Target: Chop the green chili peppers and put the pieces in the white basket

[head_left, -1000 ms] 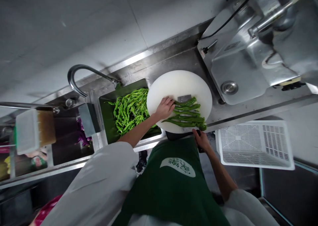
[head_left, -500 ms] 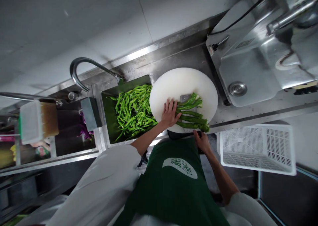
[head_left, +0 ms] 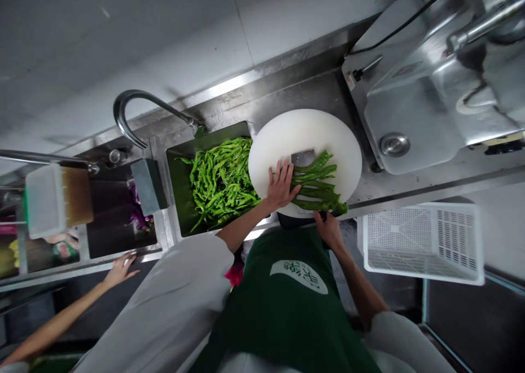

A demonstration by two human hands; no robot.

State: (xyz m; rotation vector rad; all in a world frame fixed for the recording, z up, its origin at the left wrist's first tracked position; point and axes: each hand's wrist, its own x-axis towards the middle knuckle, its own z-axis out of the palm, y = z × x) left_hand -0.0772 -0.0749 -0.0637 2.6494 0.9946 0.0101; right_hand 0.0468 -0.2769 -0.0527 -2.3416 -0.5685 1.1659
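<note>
Several long green peppers (head_left: 320,191) lie side by side on a round white cutting board (head_left: 279,129). My left hand (head_left: 280,186) rests flat on their left ends, fingers stretched out and pointing away from me. At the board's near edge, my right hand (head_left: 329,231) is closed round the dark handle of a cleaver. The cleaver's broad grey blade (head_left: 303,158) shows past the far side of the peppers; its middle is hidden by them. To the left, a sink (head_left: 180,198) holds a heap of green peppers (head_left: 223,181).
A curved faucet (head_left: 143,95) reaches over the sinks. Further left stand a grey block (head_left: 150,187) and a plastic container (head_left: 46,200). Another person's hand (head_left: 120,269) touches the counter's front edge. At right are a metal machine (head_left: 414,127) and a white basket (head_left: 422,272).
The cleaver blade now shows further left and further out past the peppers. My right hand has shifted slightly left. Another person's hand has come in at the lower left.
</note>
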